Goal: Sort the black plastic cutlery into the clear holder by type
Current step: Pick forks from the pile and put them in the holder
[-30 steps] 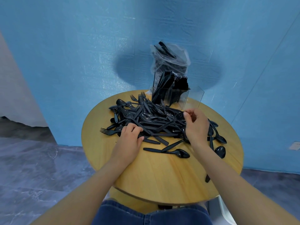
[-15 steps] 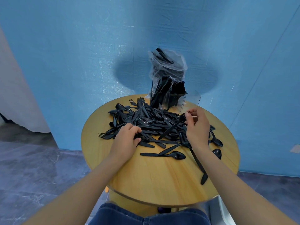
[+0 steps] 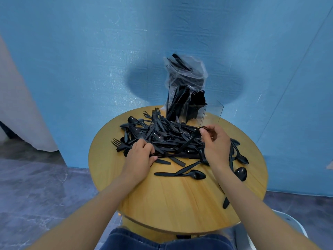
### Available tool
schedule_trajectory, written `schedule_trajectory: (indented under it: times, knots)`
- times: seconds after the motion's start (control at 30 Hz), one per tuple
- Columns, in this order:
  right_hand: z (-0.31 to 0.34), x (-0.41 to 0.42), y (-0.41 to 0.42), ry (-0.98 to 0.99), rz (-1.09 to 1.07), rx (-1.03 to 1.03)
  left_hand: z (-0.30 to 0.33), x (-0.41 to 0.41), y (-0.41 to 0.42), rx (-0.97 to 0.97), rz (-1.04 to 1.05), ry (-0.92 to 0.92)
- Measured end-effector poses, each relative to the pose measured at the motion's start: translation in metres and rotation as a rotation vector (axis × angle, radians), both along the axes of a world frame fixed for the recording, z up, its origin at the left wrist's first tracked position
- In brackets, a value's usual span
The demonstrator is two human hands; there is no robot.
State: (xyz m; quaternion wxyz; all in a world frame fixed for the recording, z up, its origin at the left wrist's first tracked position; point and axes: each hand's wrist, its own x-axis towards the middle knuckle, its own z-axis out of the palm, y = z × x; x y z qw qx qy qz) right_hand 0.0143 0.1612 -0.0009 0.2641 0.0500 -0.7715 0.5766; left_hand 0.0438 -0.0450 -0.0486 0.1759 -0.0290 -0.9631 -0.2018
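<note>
Right hand (image 3: 217, 145) pinches a fork (image 3: 191, 139) at its tined end, handle trailing near-left into the pile (image 3: 162, 139). Clear holder (image 3: 194, 112) sits just beyond. Left hand (image 3: 139, 156) grips cutlery at the pile's near-left edge.

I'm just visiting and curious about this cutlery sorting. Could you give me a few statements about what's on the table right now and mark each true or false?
1. The clear holder stands at the far edge of the round wooden table. True.
2. The holder is completely empty. False: black pieces already stand in it, fork tines showing in one compartment, while the rightmost section looks empty.
3. The right hand pinches a piece from the cutlery pile. True.
4. The left hand is raised off the table, away from the pile. False: it rests on the pile's near left edge, fingers curled into the cutlery.
5. A plastic bag of more black cutlery stands behind the holder. True.
</note>
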Motion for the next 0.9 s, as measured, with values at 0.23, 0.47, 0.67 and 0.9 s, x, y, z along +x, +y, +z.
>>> schedule_trajectory:
  times: [0.23,0.47,0.67,0.9]
  knots:
    - [0.034,-0.001,-0.002,0.149,0.11,-0.015,0.03,-0.007,0.007,0.262,-0.006,0.073]
    - [0.055,-0.008,-0.029,0.202,0.374,0.213,0.078,-0.013,0.018,0.428,-0.092,0.196]
    - [0.066,-0.016,-0.046,0.121,0.421,0.249,0.101,-0.013,0.015,0.486,-0.12,0.319]
    - [0.081,-0.02,-0.057,0.128,0.418,0.239,0.108,-0.01,-0.002,0.455,-0.075,0.369]
